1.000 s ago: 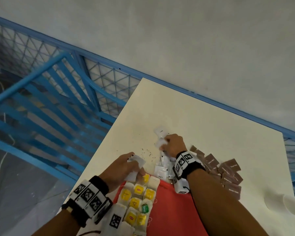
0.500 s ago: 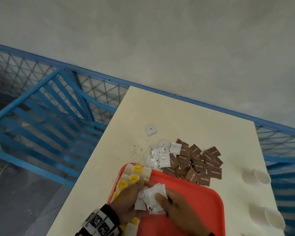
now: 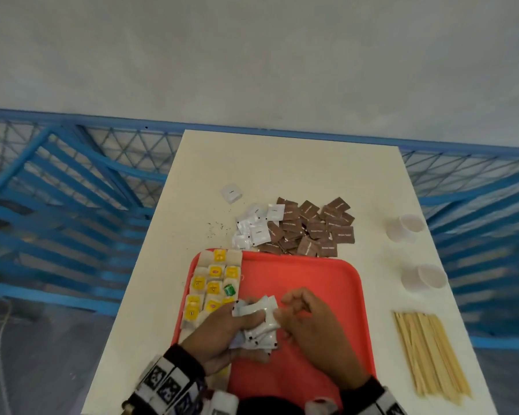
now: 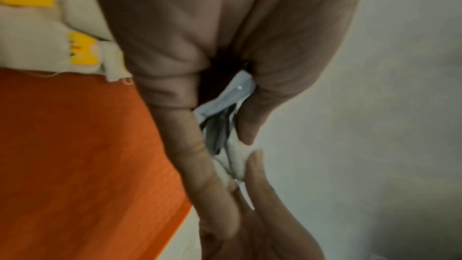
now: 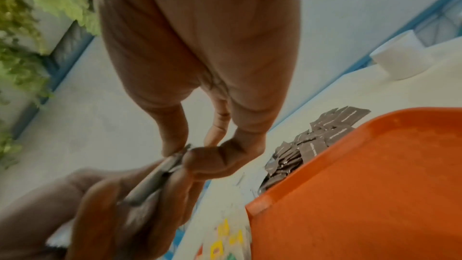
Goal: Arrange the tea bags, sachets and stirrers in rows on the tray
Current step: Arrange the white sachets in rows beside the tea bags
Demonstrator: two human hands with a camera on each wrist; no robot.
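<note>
A: What do the hands hold?

B: The left hand (image 3: 222,330) grips a stack of white sachets (image 3: 256,323) above the red tray (image 3: 306,283), thumb pressed on top and fingers curled beneath. The right hand (image 3: 309,330) pinches the edge of that same stack between thumb and forefinger; the right wrist view shows the fingertips (image 5: 175,145) clamped on the thin bundle.

A: Where do the tea bags lie?

B: The tea bags (image 3: 213,283), cream with yellow tags and one green tag, lie in rows along the tray's left side, just beside the left hand. The rest of the tray floor is bare red plastic.

A: And beyond the tray?

B: Touching the tray's far rim, a pile of loose white sachets (image 3: 252,229) lies on the desk (image 3: 297,169), with a heap of brown sachets (image 3: 312,229) directly to its right, the two piles overlapping where they meet. A single white sachet (image 3: 231,193) sits apart, farther back and to the left. Dark specks (image 3: 215,227) scatter left of the white pile.

A: What occupies the desk's right side?

B: Two white cups (image 3: 405,227) lie on their sides near the right edge, and a bundle of wooden stirrers (image 3: 429,351) lies nearer the person, well apart from the tray. A blue railing (image 3: 72,190) runs behind and beside the desk.
</note>
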